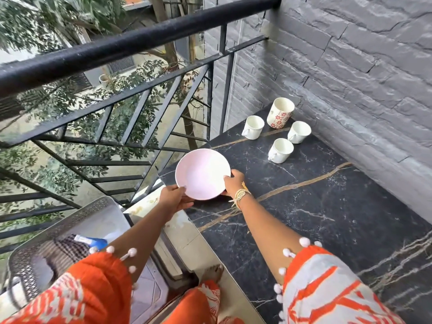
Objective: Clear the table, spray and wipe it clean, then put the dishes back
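A pale pink plate [202, 173] hovers over the left edge of the black marble table [327, 206]. My left hand [174, 197] grips its near-left rim and my right hand [235, 183] grips its near-right rim. Three white cups [280, 150] [253, 127] [299, 132] and a taller mug with red flowers [279, 112] stand at the table's far end by the wall. A blue-and-white spray bottle [93, 242] lies on a checked cloth [70, 247] on the grey chair at lower left.
A black metal railing [131, 43] runs along the left, close to the table's far corner. A grey stone wall [362, 66] borders the table's right side. The grey perforated chair [58, 225] stands left of the table. My bare foot [214, 272] is on the floor.
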